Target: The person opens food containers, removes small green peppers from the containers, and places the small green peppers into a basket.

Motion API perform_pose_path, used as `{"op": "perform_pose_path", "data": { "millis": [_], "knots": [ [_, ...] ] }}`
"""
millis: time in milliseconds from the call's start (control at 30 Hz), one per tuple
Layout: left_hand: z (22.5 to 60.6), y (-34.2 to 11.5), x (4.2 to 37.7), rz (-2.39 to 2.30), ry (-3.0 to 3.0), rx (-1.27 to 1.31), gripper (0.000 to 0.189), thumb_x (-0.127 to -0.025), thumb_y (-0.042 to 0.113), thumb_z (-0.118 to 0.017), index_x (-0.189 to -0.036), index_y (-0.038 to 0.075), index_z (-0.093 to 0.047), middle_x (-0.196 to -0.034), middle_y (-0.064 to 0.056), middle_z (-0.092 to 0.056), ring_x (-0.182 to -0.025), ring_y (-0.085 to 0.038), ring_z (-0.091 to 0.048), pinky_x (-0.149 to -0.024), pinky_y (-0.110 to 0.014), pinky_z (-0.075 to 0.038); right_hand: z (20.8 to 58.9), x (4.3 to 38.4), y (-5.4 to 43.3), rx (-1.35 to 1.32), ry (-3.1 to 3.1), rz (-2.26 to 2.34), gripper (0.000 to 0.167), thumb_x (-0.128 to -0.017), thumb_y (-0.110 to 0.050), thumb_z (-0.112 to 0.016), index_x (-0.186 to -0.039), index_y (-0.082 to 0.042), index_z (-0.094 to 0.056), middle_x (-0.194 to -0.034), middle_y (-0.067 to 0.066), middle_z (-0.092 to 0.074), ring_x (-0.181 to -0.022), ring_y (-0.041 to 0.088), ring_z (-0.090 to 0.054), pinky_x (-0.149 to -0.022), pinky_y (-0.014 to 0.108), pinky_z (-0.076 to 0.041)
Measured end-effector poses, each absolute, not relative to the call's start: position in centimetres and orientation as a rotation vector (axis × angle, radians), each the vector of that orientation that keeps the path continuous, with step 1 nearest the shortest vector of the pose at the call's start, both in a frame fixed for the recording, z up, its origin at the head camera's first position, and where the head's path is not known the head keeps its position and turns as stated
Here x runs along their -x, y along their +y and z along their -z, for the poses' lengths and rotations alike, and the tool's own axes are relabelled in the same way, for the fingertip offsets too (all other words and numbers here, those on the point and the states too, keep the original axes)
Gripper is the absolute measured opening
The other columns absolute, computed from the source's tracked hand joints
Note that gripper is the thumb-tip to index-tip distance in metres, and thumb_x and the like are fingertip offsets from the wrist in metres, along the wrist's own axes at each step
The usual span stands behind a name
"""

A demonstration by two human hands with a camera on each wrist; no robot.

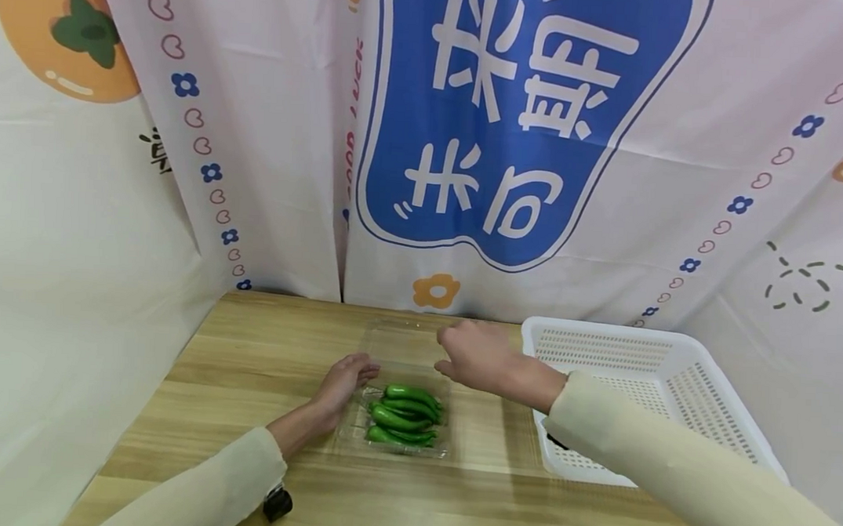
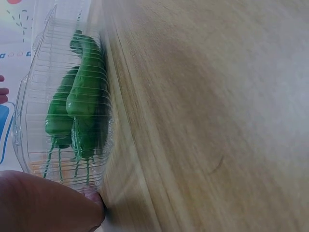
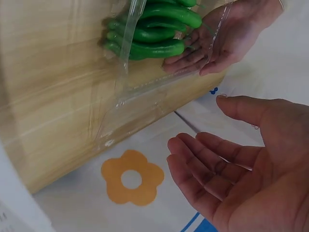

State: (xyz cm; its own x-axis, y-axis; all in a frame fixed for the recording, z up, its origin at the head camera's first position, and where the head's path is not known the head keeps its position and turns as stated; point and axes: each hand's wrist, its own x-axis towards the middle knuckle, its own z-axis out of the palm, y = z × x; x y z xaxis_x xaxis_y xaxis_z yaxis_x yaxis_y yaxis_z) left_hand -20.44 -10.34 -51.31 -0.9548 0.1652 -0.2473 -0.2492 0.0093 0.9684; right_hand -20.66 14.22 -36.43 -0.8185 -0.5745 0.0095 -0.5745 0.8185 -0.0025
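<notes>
A clear plastic clamshell box (image 1: 353,440) rests on the wooden table with its lid (image 1: 397,342) folded back toward the far side. Several green peppers (image 1: 404,417) lie side by side in it, and in the left wrist view peppers (image 2: 87,96) show through the ribbed wall. My left hand (image 1: 340,385) touches the left side of the box, its fingers fairly straight, seen through the plastic in the right wrist view. Above the right part of the lid hovers my right hand (image 1: 484,356). In the right wrist view its fingers (image 3: 212,179) are loosely bent around nothing.
A white perforated plastic basket (image 1: 672,344) stands to the right of the box, partly behind my right forearm. The wooden table (image 1: 248,350) ends at a printed cloth (image 1: 291,171) that hangs along the back, with more cloth at both sides.
</notes>
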Motion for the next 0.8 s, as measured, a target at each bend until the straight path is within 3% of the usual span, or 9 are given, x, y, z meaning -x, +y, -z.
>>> {"op": "perform_pose_path", "data": {
  "millis": [433,633,800],
  "knots": [
    [51.0,-10.5,20.1,-2.002,1.993,0.104,0.059,-0.116,0.024,-0.034,-0.16,-0.013,-0.023,-0.154,-0.032,-0.048,-0.147,-0.045,-0.043,-0.129,-0.057,-0.027,38.9,20.2,10.9,-1.087,-3.079,-0.071,0.031,-0.096,-0.033,-0.08,-0.115,-0.009,-0.078,-0.109,0.006,-0.079,-0.091,0.023,-0.076,-0.069,0.04,-0.065],
    [51.0,-10.6,20.1,-1.999,1.984,0.084,0.06,-0.116,0.025,-0.033,-0.16,-0.013,-0.021,-0.155,-0.033,-0.046,-0.148,-0.047,-0.041,-0.129,-0.058,-0.025,40.5,19.6,9.8,-1.218,-3.082,-0.067,0.03,-0.093,-0.033,-0.083,-0.113,-0.01,-0.079,-0.109,0.003,-0.079,-0.089,0.018,-0.076,-0.069,0.032,-0.064],
    [51.1,-10.6,20.2,-2.001,1.991,0.078,0.059,-0.116,0.025,-0.033,-0.159,-0.013,-0.023,-0.155,-0.033,-0.046,-0.148,-0.047,-0.041,-0.129,-0.058,-0.026,41.7,19.4,9.3,-1.26,-3.13,-0.179,0.021,-0.092,-0.03,-0.084,-0.098,-0.01,-0.077,-0.087,-0.003,-0.074,-0.073,0.01,-0.067,-0.058,0.025,-0.056]
  ]
}}
